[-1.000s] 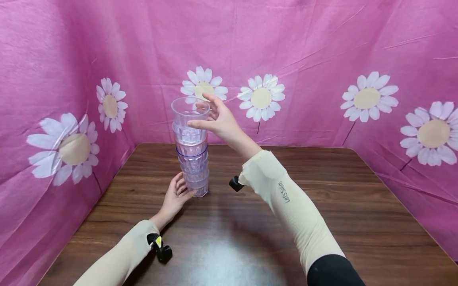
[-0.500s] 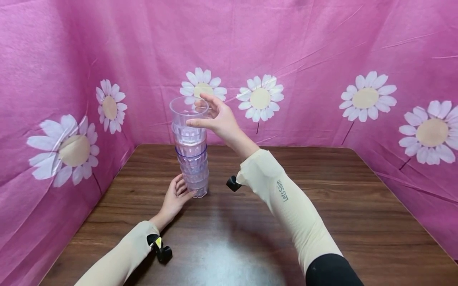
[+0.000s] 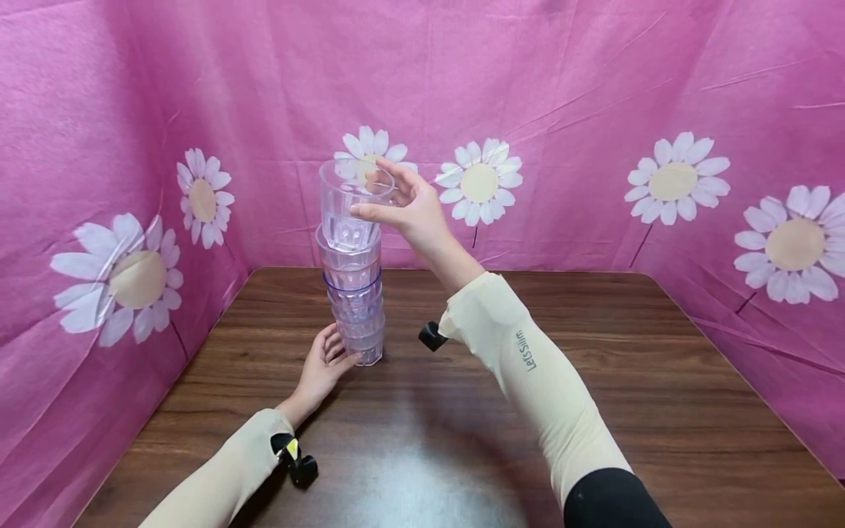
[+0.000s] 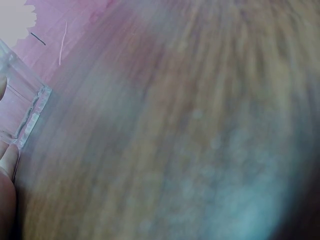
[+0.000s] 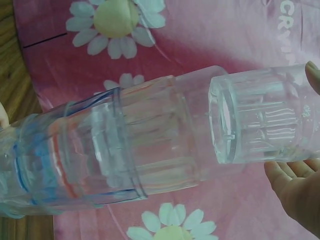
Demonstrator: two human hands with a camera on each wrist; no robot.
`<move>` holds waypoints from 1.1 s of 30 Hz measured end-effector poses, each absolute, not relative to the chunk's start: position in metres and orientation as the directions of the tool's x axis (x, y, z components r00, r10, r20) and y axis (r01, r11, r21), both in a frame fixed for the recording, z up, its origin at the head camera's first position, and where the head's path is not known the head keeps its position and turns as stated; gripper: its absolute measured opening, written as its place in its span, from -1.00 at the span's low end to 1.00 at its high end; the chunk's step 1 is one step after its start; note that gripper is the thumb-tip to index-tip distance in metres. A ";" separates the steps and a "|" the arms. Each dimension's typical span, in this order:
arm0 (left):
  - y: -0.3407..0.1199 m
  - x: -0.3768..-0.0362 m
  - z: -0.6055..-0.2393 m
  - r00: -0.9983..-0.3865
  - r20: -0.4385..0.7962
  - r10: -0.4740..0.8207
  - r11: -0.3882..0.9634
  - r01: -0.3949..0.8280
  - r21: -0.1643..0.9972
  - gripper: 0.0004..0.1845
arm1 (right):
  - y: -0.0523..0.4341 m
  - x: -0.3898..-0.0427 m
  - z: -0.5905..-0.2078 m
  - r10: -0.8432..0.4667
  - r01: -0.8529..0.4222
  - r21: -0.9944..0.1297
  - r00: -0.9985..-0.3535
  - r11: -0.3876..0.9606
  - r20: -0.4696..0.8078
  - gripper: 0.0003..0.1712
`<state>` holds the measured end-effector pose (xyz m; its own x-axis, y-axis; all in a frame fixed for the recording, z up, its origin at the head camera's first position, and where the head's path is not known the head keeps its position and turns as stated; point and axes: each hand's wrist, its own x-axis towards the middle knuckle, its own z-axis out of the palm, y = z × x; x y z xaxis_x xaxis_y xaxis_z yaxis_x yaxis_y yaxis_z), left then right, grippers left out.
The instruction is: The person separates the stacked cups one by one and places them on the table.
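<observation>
My right hand (image 3: 411, 209) pinched the top clear ribbed plastic cup (image 3: 348, 205), lifted partly out of the stack of clear plastic tumblers (image 3: 353, 301), whose base my left hand (image 3: 325, 364) gripped on the dark wooden table (image 3: 594, 381).

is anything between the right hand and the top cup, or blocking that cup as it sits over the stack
Nothing visible does. The right hand already grips the top cup by its upper part, with its base just inside the stack. The left hand holds the stack's base on the table, below and out of the way.
</observation>
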<state>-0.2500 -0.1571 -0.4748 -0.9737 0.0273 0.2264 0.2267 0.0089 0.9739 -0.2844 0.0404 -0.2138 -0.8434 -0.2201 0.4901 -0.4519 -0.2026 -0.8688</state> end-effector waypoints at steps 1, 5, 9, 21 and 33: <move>-0.157 -0.250 -0.475 -0.974 0.227 0.027 0.009 0.227 0.974 -0.21 | 0.042 -0.284 -0.213 -0.214 -0.460 -0.864 -0.840 -0.205 0.499 -0.13; -0.157 -0.250 -0.476 -0.974 0.227 0.027 0.012 0.227 0.974 -0.23 | 0.046 -0.281 -0.208 -0.196 -0.475 -0.848 -0.831 -0.233 0.520 -0.15; -0.157 -0.250 -0.477 -0.974 0.224 0.024 0.009 0.225 0.974 -0.24 | 0.049 -0.278 -0.203 -0.193 -0.481 -0.837 -0.823 -0.261 0.534 -0.16; -0.157 -0.250 -0.477 -0.975 0.219 0.030 -0.025 0.218 0.976 -0.26 | 0.076 -0.282 -0.200 -0.133 -0.460 -0.824 -0.842 -0.330 0.523 -0.16; -0.158 -0.249 -0.476 -0.975 0.218 0.029 -0.023 0.218 0.976 -0.27 | 0.111 -0.289 -0.217 -0.063 -0.458 -0.855 -0.872 -0.244 0.485 -0.16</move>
